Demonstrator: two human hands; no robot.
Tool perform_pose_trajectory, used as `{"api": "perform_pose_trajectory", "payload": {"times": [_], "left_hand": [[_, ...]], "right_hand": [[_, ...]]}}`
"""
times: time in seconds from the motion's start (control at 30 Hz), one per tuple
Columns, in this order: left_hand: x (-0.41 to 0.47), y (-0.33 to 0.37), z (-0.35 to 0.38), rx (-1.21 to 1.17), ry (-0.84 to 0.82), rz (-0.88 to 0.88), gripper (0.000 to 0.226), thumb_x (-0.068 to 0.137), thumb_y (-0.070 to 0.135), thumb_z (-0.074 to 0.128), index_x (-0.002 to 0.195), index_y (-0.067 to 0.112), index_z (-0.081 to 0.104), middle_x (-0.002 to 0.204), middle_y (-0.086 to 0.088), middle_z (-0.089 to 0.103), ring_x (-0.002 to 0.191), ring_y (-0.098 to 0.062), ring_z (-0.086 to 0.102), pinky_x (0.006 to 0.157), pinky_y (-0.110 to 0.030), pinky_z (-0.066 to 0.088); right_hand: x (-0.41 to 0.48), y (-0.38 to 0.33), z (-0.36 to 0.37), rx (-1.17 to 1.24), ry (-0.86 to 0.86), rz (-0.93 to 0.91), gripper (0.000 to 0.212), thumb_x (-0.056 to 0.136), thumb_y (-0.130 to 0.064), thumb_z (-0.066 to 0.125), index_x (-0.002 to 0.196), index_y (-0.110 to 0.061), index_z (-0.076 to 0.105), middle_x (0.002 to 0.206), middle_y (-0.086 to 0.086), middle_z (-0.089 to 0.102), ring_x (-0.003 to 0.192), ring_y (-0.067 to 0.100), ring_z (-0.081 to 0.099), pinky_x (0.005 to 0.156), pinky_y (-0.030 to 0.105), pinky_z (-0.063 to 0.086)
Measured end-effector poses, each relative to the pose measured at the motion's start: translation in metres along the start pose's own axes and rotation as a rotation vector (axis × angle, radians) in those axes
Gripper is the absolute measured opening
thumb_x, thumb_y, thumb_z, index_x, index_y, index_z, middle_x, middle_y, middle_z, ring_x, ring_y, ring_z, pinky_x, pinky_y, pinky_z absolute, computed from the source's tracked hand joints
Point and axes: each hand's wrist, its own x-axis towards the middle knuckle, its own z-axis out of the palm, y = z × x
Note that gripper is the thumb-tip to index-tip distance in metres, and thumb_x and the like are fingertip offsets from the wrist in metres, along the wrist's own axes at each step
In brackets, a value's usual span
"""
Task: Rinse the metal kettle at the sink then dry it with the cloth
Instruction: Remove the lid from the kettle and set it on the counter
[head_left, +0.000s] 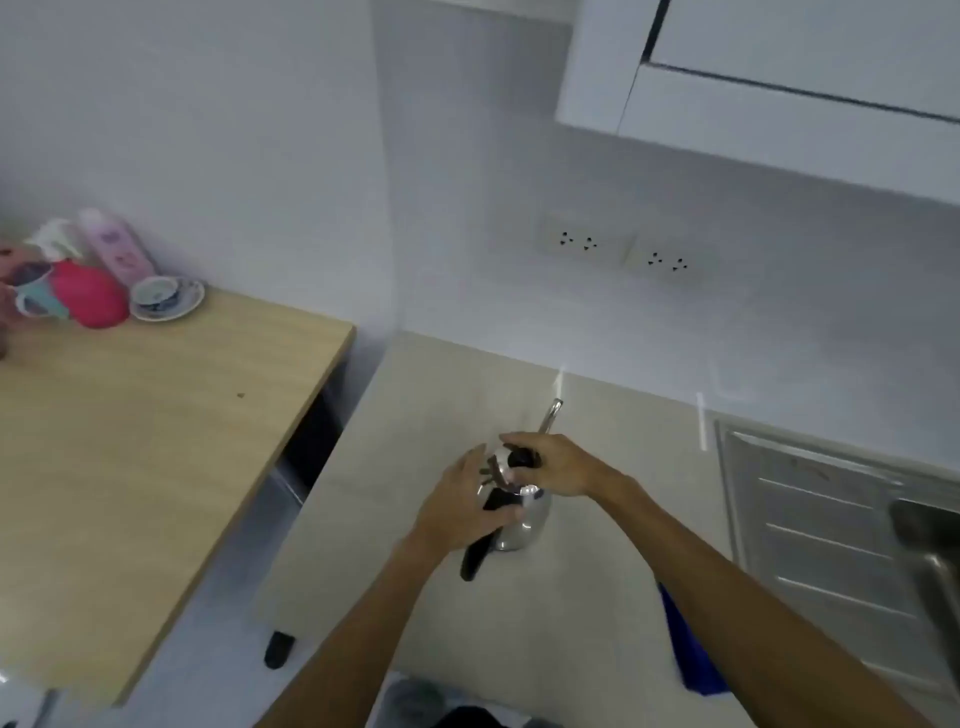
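Head view. Kettle (519, 525) stands upright on the bench (441, 415), well left of the sink (831, 519). Left hand (462, 514): fingers wrapped closed on the black handle (474, 558), likely to steady the body. Right hand (558, 465): fingers pinched on the lid knob (522, 459); lid (501, 467) sits tilted, probably coming off so water can get in. Spout (549, 415) points beyond the right fingers. Blue cloth (693, 660) lies below the right forearm, near the bench edge. Rinsing not yet started.

shiny silver kettle (522, 519) with black handle, blue cloth (691, 654), pale wood table (156, 441), beige counter (441, 395).
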Motion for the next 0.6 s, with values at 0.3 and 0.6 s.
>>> {"api": "perform_pose_trajectory", "payload": {"times": [0.3, 0.6], "left_hand": [[-0.005, -0.014, 0.017, -0.212, -0.061, 0.002, 0.093, 0.059, 0.056, 0.089, 0.137, 0.029, 0.047, 0.129, 0.013, 0.061, 0.116, -0.004, 0.059, 0.098, -0.028, 0.048], [-0.006, -0.014, 0.021, -0.292, -0.010, 0.076, 0.083, 0.066, 0.023, 0.093, 0.140, 0.027, 0.054, 0.124, 0.012, 0.068, 0.115, -0.004, 0.064, 0.097, -0.021, 0.052]], "right_hand": [[-0.017, 0.024, 0.032, -0.054, 0.313, 0.044, 0.063, 0.074, -0.068, 0.070, 0.121, -0.028, 0.059, 0.108, -0.001, 0.052, 0.096, 0.012, 0.055, 0.083, 0.024, 0.042], [-0.002, 0.011, 0.084, 0.210, 0.759, -0.030, 0.027, 0.095, -0.042, 0.062, 0.100, -0.018, 0.072, 0.100, -0.006, 0.072, 0.093, 0.007, 0.064, 0.082, 0.015, 0.047]]}}
